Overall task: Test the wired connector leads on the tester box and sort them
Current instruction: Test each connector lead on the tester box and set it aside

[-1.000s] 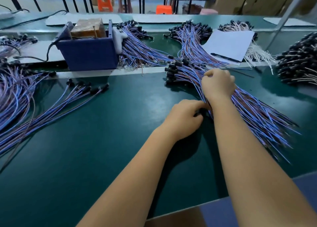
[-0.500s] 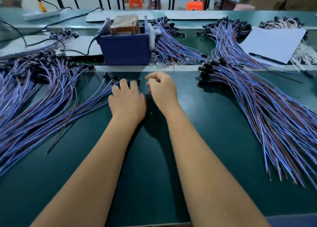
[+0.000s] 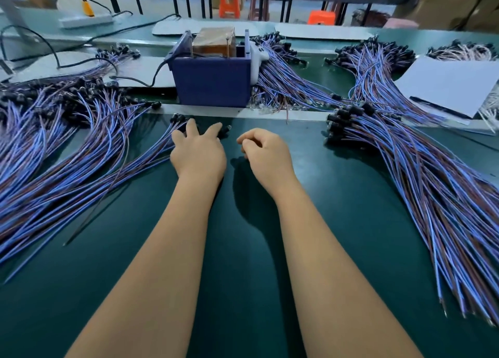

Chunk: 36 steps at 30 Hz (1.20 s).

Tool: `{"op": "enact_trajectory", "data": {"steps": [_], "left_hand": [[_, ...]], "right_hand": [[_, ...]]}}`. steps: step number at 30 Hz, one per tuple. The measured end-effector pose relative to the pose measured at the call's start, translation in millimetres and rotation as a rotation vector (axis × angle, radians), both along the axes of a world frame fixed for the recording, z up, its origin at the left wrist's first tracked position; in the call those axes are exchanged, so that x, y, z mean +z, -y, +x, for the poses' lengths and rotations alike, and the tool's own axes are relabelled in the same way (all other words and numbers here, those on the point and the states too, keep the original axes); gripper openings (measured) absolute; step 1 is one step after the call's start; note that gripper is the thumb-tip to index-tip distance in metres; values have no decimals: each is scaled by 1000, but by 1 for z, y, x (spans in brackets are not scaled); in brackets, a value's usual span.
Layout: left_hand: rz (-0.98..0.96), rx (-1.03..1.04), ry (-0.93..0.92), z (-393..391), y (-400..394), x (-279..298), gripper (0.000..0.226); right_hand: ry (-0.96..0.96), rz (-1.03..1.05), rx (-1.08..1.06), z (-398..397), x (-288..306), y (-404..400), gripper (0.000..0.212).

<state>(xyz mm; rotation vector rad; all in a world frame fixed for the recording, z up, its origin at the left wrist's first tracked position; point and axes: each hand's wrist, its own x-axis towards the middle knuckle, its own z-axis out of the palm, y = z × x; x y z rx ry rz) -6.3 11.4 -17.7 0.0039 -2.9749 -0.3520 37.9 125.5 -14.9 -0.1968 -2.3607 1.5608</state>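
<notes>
Left hand (image 3: 198,155) fingers spread on leads (image 3: 81,179); right hand (image 3: 266,152) loosely curled, empty

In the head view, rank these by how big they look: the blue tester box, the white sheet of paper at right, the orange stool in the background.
Largest to smallest as they appear:
1. blue tester box
2. white sheet of paper, close to the box and cut off by the frame edge, so this order is unsure
3. orange stool, smallest, though it stands farthest from the camera
</notes>
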Motion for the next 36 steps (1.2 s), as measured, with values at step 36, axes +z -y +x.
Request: {"op": "enact_trajectory", "data": {"steps": [36], "left_hand": [[965,-940,1041,46,-1,28,59]], "right_hand": [[-23,-1121,116,9,19,-14,13]]}}
